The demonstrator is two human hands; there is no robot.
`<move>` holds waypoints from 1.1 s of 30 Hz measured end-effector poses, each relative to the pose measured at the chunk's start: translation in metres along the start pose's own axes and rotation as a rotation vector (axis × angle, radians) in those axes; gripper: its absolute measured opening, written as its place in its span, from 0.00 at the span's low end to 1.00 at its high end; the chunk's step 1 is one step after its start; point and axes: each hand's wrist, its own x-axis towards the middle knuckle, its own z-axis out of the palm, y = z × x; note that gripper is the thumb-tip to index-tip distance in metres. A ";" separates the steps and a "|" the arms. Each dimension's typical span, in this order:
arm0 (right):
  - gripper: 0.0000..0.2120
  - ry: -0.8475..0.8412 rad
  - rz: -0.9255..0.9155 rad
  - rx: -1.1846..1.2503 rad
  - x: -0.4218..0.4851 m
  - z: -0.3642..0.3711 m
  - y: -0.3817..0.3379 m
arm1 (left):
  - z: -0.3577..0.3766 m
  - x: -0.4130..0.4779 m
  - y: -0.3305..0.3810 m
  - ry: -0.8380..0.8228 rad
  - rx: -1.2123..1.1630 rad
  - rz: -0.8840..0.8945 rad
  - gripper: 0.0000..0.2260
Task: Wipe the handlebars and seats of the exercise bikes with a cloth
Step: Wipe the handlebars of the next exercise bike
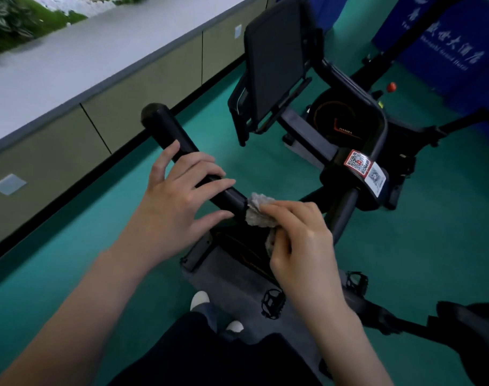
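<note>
At the far left a green floor [70,260] ran along a panelled wall [56,140]. From there the black handlebar [165,123] of the nearest exercise bike slanted down toward the middle of the view. The left hand [176,201] lay across its padded grip with fingers fairly straight and spread, resting on the bar rather than wrapped round it, probably to keep the bar steady while the other hand worked.

Just right of it, a crumpled grey cloth [258,210] was pressed against the inner end of the grip, where the padding meets the stem. The right hand [299,240] had its fingers curled round the cloth, bunching it so a thick wad met the bar. Judging by this, the wiping was at the handlebar stage.

Further right, the bike's dark screen [276,59] stood tilted above the frame, and code stickers [361,165] sat on the stem. At the lower right edge a black seat [477,324] waited, apart from both hands.
</note>
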 end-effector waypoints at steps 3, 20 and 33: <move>0.22 -0.037 0.031 -0.001 -0.007 -0.015 0.021 | 0.001 0.000 0.002 -0.001 -0.010 -0.006 0.18; 0.21 0.343 0.036 0.167 -0.024 -0.026 0.081 | 0.001 0.001 0.008 0.020 -0.051 -0.047 0.20; 0.22 0.568 0.204 0.506 -0.066 0.009 0.069 | 0.003 -0.002 0.015 0.031 -0.039 -0.086 0.22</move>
